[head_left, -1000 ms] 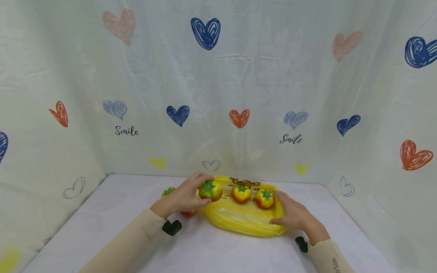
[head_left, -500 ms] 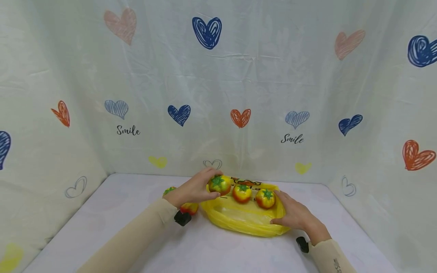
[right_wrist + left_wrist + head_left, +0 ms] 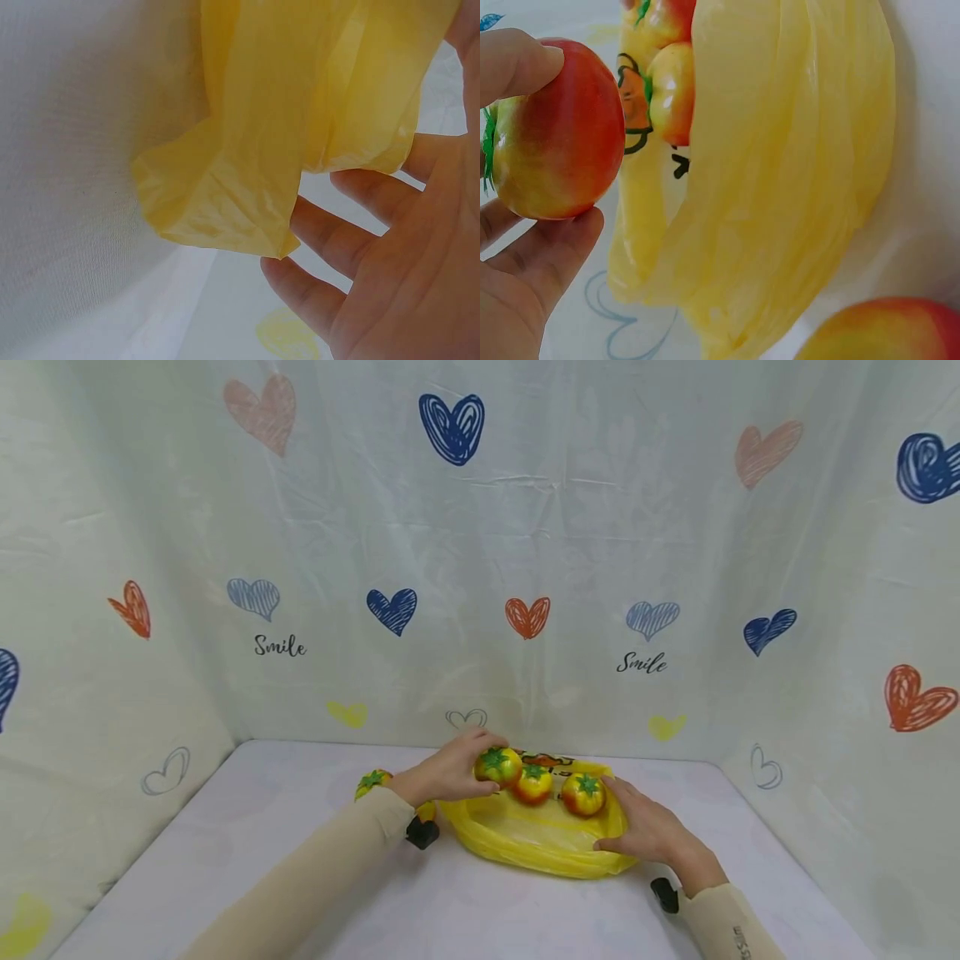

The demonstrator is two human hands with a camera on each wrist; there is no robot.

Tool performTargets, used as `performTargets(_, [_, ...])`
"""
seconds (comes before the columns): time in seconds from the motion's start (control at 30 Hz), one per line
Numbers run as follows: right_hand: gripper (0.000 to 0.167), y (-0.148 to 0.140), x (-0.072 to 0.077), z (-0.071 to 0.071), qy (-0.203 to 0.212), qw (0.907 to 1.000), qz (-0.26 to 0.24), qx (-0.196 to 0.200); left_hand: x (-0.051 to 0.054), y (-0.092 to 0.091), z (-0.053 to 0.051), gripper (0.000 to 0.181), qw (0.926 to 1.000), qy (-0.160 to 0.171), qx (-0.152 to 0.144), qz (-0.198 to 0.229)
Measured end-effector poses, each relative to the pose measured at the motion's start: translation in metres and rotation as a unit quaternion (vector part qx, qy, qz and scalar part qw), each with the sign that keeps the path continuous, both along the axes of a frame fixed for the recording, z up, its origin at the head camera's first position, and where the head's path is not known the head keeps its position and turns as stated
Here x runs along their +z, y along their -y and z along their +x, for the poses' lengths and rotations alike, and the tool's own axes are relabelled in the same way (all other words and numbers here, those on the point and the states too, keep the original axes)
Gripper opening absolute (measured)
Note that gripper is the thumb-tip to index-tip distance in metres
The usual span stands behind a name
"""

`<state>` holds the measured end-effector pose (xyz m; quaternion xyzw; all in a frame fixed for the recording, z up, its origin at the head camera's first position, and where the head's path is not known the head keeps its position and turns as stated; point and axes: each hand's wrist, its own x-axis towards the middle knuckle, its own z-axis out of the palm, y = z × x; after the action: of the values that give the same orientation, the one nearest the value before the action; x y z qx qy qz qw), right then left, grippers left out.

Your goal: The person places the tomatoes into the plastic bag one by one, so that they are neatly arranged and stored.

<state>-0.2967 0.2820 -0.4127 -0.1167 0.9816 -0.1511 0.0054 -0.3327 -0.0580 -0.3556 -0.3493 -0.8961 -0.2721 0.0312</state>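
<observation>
My left hand [image 3: 457, 768] grips a red-and-yellow tomato [image 3: 498, 766] with a green star-shaped top, thumb on one side and fingers on the other. It is above the left part of a yellow plastic bag [image 3: 525, 852], whose mouth gapes upward. Inside the bag lie two similar tomatoes, one in the middle [image 3: 535, 787] and one at the right [image 3: 583, 795]. My right hand [image 3: 648, 827] rests against the bag's right side with spread fingers; in the right wrist view its extended fingertips [image 3: 322, 225] touch the plastic [image 3: 247, 172].
Left of the bag, another tomato [image 3: 372, 782] sits on the white table [image 3: 525, 918], and one more [image 3: 427, 811] is partly hidden by my left wrist. A white curtain printed with hearts [image 3: 527, 617] stands behind and at both sides.
My left hand has carried its tomato to the right, from the bag's left edge to over the bag, close to the middle tomato. The right hand has stayed in place.
</observation>
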Motion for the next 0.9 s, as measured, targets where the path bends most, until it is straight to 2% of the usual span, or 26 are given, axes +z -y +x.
performTargets(0.3, [0.108, -0.001, 0.0, -0.001, -0.003, 1.0, 0.001, 0.006, -0.006, -0.007, -0.008, 0.058, 0.9999, 0.0, 0.006, -0.012])
performTargets(0.9, [0.108, -0.001, -0.001, 0.0, 0.004, 1.0, -0.002, 0.002, -0.016, -0.006, -0.023, 0.057, 0.9986, 0.009, 0.023, -0.048])
